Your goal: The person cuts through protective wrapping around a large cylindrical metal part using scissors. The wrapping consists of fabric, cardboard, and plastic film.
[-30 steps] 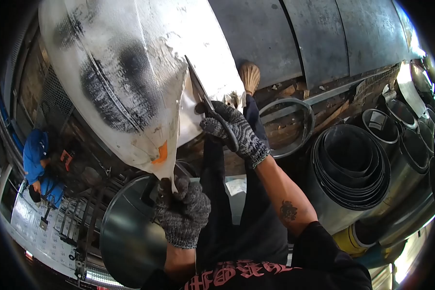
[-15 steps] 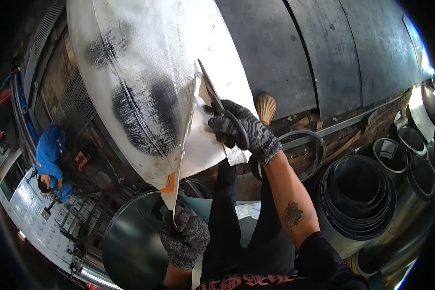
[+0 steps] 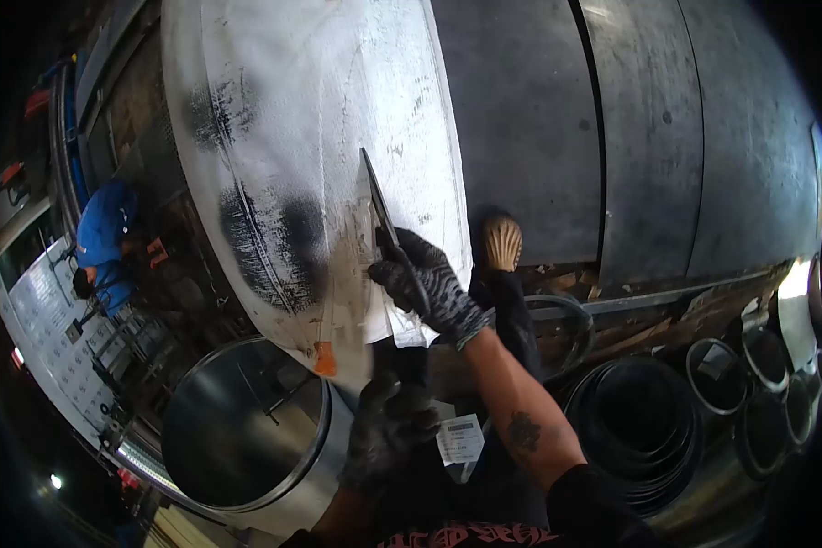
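My right hand (image 3: 429, 285), in a dark patterned knit glove, is closed around the handles of a pair of shears (image 3: 378, 194). Their long dark blades point away from me along the cut in a large white sheet (image 3: 397, 110) with black smudges. An orange mark (image 3: 324, 359) shows at the sheet's near corner. Below that edge, my gloved left hand (image 3: 388, 427) is somewhat blurred, its thumb and fingers apart; I see nothing held in it.
Dark metal sheets (image 3: 521, 119) lie to the right, by a tan shoe tip (image 3: 502, 243). A big metal cylinder (image 3: 324, 438) stands lower left. Nested rolled sheets (image 3: 635, 416) stand at right. A printed paper (image 3: 461, 440) lies near my legs. A person in blue (image 3: 108, 224) bends at far left.
My left hand has let go of the sheet's near corner and moved slightly right. The lifted flap has dropped flatter. The shears and my right hand appear lower in view.
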A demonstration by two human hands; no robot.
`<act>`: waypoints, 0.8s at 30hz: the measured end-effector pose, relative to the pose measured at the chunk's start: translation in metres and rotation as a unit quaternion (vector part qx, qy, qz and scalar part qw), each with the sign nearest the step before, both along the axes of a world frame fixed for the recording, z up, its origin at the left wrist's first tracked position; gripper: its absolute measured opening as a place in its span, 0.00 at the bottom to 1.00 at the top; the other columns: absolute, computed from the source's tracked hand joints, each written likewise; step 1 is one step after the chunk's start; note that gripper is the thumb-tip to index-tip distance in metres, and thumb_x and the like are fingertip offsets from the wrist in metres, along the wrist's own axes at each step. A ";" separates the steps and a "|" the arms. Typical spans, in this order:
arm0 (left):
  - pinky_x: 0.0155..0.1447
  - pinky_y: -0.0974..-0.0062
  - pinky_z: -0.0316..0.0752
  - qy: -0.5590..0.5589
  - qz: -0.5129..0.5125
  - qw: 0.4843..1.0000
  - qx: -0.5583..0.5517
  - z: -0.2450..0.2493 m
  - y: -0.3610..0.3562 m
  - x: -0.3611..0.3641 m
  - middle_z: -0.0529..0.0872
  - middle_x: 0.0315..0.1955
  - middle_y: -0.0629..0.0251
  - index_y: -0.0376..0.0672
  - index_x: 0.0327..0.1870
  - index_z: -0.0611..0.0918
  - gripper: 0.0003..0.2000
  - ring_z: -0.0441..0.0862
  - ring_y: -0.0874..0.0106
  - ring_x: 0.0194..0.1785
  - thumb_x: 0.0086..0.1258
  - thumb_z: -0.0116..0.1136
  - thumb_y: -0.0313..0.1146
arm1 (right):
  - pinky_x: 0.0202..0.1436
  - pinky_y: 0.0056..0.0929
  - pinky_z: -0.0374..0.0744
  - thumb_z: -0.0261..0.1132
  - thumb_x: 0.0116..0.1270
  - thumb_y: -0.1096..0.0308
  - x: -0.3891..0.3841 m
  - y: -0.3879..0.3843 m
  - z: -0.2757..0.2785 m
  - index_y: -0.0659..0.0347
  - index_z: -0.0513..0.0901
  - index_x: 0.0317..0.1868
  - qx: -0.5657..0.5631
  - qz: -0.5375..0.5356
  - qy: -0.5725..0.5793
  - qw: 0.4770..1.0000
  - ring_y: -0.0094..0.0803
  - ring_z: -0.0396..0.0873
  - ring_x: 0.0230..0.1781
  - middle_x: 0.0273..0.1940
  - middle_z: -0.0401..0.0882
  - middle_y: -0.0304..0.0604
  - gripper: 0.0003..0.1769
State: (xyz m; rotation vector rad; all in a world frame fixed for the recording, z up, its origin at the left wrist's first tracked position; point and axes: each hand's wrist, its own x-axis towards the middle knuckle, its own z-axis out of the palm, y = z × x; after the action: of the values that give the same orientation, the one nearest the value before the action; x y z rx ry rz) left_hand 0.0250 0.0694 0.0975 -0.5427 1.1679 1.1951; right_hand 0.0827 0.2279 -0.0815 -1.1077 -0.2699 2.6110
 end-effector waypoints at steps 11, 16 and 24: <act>0.40 0.80 0.74 0.275 0.040 0.961 0.001 -0.087 0.051 -0.045 0.80 0.40 0.65 0.34 0.58 0.79 0.14 0.76 0.77 0.38 0.78 0.52 0.31 | 0.20 0.21 0.67 0.73 0.68 0.67 -0.029 0.049 0.013 0.65 0.77 0.64 0.035 0.000 -0.050 0.998 0.17 0.69 0.18 0.27 0.76 0.31 0.27; 0.34 0.79 0.68 -0.139 0.249 0.949 0.135 -0.139 0.039 -0.127 0.69 0.31 0.74 0.41 0.53 0.77 0.13 0.65 0.79 0.29 0.74 0.59 0.38 | 0.20 0.21 0.68 0.75 0.66 0.66 -0.031 0.040 0.006 0.63 0.77 0.65 0.044 -0.015 -0.056 0.997 0.17 0.70 0.18 0.29 0.78 0.33 0.28; 0.68 0.63 0.74 0.858 -0.326 0.351 -0.183 -0.148 0.242 -0.251 0.79 0.65 0.52 0.40 0.72 0.71 0.33 0.77 0.57 0.67 0.73 0.57 0.54 | 0.18 0.23 0.68 0.73 0.67 0.57 -0.057 0.089 0.010 0.66 0.78 0.61 0.098 -0.020 -0.097 0.990 0.21 0.69 0.15 0.22 0.75 0.34 0.29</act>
State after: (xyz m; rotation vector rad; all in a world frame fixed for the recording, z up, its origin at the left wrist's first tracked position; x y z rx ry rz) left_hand -0.2258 0.3110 -0.0506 1.3836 3.0016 0.2873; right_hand 0.0257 0.3165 -0.0719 -1.2826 -0.5293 2.3831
